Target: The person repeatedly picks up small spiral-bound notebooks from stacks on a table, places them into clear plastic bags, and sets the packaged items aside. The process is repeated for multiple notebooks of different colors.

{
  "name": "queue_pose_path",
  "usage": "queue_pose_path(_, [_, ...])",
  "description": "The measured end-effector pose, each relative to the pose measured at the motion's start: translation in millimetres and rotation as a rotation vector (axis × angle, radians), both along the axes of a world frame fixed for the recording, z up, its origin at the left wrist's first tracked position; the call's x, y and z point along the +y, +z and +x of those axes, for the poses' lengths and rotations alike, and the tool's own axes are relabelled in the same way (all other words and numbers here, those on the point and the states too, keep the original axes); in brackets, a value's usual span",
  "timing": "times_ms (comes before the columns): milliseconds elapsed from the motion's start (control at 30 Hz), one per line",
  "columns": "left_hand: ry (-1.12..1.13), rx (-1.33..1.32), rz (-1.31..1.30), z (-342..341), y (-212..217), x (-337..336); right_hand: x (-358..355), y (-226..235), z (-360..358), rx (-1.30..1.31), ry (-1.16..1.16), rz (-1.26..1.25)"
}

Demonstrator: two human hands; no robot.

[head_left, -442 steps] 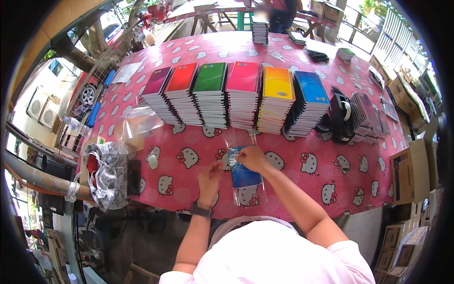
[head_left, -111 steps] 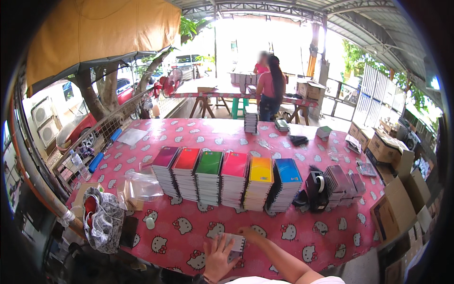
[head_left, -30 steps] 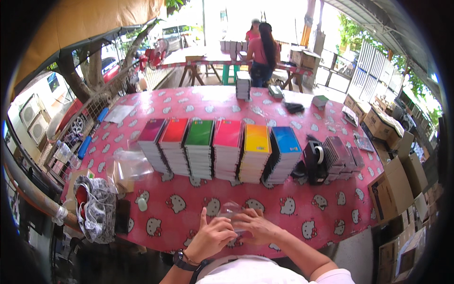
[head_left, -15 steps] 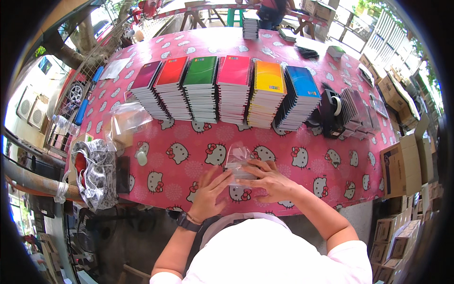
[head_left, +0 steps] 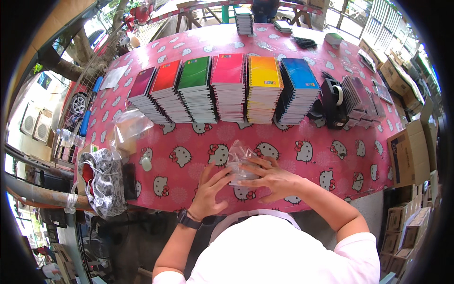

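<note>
Hands now press together on a clear plastic bag (head_left: 241, 163) just below the pink notebook stack (head_left: 228, 85); half a second ago they sat the same way, so packing continues. Left hand (head_left: 211, 189) steadies its near edge, fingers loosely curled; right hand (head_left: 272, 177) lies flat, pinching the bag.

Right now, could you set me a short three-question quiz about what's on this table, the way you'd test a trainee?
1. True or false: both hands rest on the clear plastic bag at the near table edge.
2. How many stacks of spiral notebooks with brightly coloured covers stand in the row behind the bag?
A) four B) six C) nine
3. Fill in: the black tape dispenser sits just to the ___ of the blue stack.

Key
1. True: the left hand and right hand both touch it.
2. B: maroon, red, green, pink, yellow, blue.
3. Right.
</note>
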State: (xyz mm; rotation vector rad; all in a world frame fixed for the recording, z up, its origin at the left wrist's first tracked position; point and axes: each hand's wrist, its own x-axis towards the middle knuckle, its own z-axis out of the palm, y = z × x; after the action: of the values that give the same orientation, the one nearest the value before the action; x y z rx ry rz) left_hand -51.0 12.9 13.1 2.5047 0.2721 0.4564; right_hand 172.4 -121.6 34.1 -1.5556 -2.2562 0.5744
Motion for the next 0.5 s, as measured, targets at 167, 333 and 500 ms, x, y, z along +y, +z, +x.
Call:
queue_pose_path(167, [-0.044, -0.081, -0.121, 9.6, 7.0, 2.2, -0.2, -0.9, 3.5, -0.012, 0.021, 0.005])
queue_pose_path(333, [0.37, -0.221, -0.778, 25.5, -0.2, 26.5, -0.7, -4.3, 1.8, -0.027, 0.016, 0.006])
queue_pose_path(500, [0.277, -0.097, -0.4, 77.7, 27.1, 28.2, 1.3, 1.0, 3.5, -0.039, 0.019, -0.046])
